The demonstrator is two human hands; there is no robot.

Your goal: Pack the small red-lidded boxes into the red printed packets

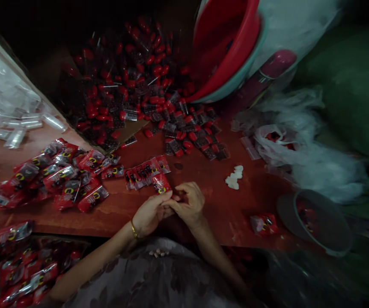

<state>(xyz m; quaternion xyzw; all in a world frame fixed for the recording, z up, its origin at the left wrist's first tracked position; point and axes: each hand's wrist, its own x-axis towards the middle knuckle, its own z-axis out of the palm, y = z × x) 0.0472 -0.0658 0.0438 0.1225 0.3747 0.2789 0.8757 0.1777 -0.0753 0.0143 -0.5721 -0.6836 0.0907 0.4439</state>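
At the far side of the counter (216, 205), I see a tilted red basin (252, 30) nested in a pale blue-green basin (236, 85). A dark thermos (253, 90) with a pinkish-red cap slants beside them. Nearer to me lies a crumpled white tissue (234, 177), well apart from the heaped clear plastic bags (327, 173). At the right edge I make out a grey tub (340, 224); the dark green bulk (348, 77) behind is too dim for me to identify.
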